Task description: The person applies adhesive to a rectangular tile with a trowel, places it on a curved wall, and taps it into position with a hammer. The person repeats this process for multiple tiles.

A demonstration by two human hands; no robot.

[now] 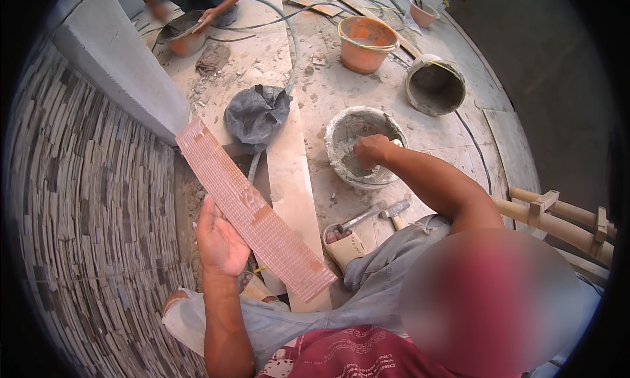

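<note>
Across the palm and fingers of my left hand (222, 241) rests a long, narrow tile strip (246, 204). Its pinkish ribbed back faces up, and it slants from upper left to lower right. Part of my fingers is hidden beneath it. My right hand (373, 151) reaches into a bucket (336, 156) crusted with grey mortar. Those fingers are closed, and what they grip is hidden inside the bucket. Wet grey mortar (351, 127) lines the bucket. A hammer (396, 209) lies on the floor between the bucket and my legs.
A stacked-stone wall (98, 201) and a grey pillar (121, 63) stand at left. Ahead are a black plastic bag (258, 119), an orange bucket (363, 58) and a tipped bucket (420, 92). A co-worker's hands are at another bucket (187, 44). Bamboo poles (564, 227) lie right.
</note>
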